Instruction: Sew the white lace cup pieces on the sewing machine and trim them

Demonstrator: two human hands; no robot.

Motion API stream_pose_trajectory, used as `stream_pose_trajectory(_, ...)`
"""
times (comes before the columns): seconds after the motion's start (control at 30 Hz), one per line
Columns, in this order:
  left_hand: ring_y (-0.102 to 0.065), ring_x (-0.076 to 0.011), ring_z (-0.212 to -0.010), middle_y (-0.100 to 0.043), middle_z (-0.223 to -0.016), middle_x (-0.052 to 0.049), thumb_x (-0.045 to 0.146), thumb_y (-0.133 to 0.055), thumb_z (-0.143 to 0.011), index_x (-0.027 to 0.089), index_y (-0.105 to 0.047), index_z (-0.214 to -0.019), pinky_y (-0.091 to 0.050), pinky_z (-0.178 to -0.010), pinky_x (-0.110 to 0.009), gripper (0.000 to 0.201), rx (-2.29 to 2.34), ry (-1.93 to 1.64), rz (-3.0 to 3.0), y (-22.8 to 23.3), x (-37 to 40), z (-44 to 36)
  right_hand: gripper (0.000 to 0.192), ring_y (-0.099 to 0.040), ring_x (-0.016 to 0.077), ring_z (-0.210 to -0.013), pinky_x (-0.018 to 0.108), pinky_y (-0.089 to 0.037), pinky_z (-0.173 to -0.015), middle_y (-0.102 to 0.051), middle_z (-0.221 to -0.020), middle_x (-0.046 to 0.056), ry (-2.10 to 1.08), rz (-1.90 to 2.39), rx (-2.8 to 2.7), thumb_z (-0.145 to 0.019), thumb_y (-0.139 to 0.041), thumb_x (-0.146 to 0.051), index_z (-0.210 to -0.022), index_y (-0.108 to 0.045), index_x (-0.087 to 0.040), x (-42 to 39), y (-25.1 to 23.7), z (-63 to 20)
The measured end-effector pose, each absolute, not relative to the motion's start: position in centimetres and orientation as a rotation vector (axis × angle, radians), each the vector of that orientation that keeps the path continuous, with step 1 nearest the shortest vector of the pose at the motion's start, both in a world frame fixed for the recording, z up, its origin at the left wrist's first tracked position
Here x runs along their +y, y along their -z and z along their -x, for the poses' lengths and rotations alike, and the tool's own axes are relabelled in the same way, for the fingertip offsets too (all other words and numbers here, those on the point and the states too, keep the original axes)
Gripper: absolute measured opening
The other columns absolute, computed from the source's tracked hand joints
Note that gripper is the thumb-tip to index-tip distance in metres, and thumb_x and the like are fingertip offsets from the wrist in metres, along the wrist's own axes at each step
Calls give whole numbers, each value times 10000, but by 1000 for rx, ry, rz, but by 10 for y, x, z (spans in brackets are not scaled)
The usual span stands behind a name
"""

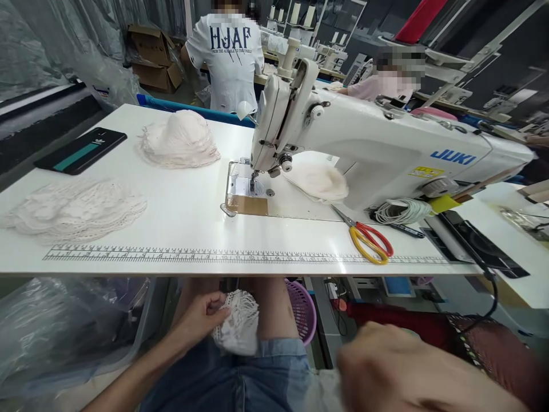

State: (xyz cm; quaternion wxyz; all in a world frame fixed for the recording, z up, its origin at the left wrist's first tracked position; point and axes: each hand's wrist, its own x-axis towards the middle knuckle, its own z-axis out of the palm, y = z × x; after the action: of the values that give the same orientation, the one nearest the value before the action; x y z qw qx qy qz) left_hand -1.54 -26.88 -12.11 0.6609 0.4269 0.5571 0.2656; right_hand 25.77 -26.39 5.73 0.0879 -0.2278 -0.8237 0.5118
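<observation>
I sit at a white sewing table (180, 212). My left hand (199, 315) is below the table edge, on my lap, pinching a white lace piece (240, 323) that rests on my denim shorts. My right hand (407, 366) is close to the camera at the lower right, blurred, with the fingers curled; I cannot tell whether it holds anything. A white JUKI sewing machine (364, 137) stands on the table ahead, with a cream cup-shaped piece (319, 180) lying under its arm.
A stack of white lace pieces (75, 209) lies at the left, a pile of cream cups (180, 140) behind it, a dark phone (81, 150) far left. Red-and-yellow scissors (369, 240) lie near the front edge. A purple basket (302, 309) sits below. Two people work behind.
</observation>
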Motion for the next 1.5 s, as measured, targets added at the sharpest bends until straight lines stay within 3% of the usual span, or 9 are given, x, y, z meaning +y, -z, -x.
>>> stream_pose_trajectory(0.1, -480, -126, -592, -530, -618, 27, 501, -694, -632, 131, -572, -713, -326, -542, -210, 398, 1201, -599, -1001, 114, -265, 3, 226, -618, 126, -753, 201, -438, -686, -672, -802, 47, -1602, 781, -2450, -951, -407, -304, -877, -591, -196, -256, -55, -225)
stream_pose_trajectory(0.3, -422, -106, -565, -474, -570, 43, 548, -684, -627, 139, -542, -631, -307, -535, -206, 433, 1060, -607, -1002, 104, -260, -16, 405, -613, 116, -811, 161, -443, -711, -651, -887, 86, -1906, 397, -2231, -972, -282, -360, -874, -607, -139, -259, -15, -189)
stream_pose_trajectory(0.47, -462, -126, -584, -577, -599, -3, 506, -680, -677, 113, -673, -675, -343, -558, -221, 392, 915, -575, -979, 93, -265, -22, 131, -509, 107, -636, 204, -374, -611, -575, -694, -18, -1425, 1211, -2200, -903, -499, -292, -892, -574, -185, -254, 23, -197)
stream_pose_trajectory(0.53, -484, -138, -614, -613, -631, -14, 491, -675, -696, 114, -712, -728, -361, -592, -228, 381, 873, -564, -977, 91, -267, -20, 104, -461, 101, -604, 205, -329, -581, -532, -645, -49, -1360, 1336, -2165, -883, -540, -281, -944, -543, -197, -252, 33, -202)
stream_pose_trajectory(0.67, -492, -138, -625, -645, -659, -16, 472, -660, -733, 124, -744, -814, -361, -601, -221, 367, 823, -542, -986, 91, -269, -14, 169, -409, 91, -554, 198, -287, -534, -462, -590, -68, -1432, 1317, -2113, -873, -552, -259, -1031, -546, -199, -251, 39, -206)
stream_pose_trajectory(0.9, -516, -157, -658, -681, -710, -19, 407, -630, -786, 161, -753, -894, -383, -643, -232, 296, 774, -543, -1007, 95, -277, -5, 208, -521, 97, -638, 184, -353, -563, -644, -821, 7, -1528, 1272, -2011, -881, -517, -221, -1058, -623, -198, -254, 49, -204)
stream_pose_trajectory(1.07, -506, -152, -659, -667, -724, -7, 373, -598, -811, 164, -759, -819, -368, -640, -222, 264, 771, -477, -1041, 90, -281, -2, 205, -553, 106, -640, 189, -372, -569, -657, -792, 5, -1528, 1258, -2055, -881, -515, -232, -1037, -646, -210, -257, 49, -203)
stream_pose_trajectory(1.3, -401, -127, -594, -551, -604, 6, 462, -487, -864, 122, -706, -746, -302, -571, -217, 421, 806, -451, -1169, 84, -286, 1, 156, -597, 120, -707, 194, -381, -614, -673, -809, 3, -1421, 1282, -2152, -890, -526, -253, -980, -645, -208, -262, 45, -200)
stream_pose_trajectory(1.5, -485, -181, -679, -627, -742, -36, 537, -422, -864, 155, -712, -868, -373, -622, -231, 479, 869, -411, -1169, 71, -289, 4, 152, -570, 116, -650, 199, -343, -585, -646, -745, 3, -1246, 1341, -2297, -912, -487, -269, -910, -621, -197, -268, 41, -198)
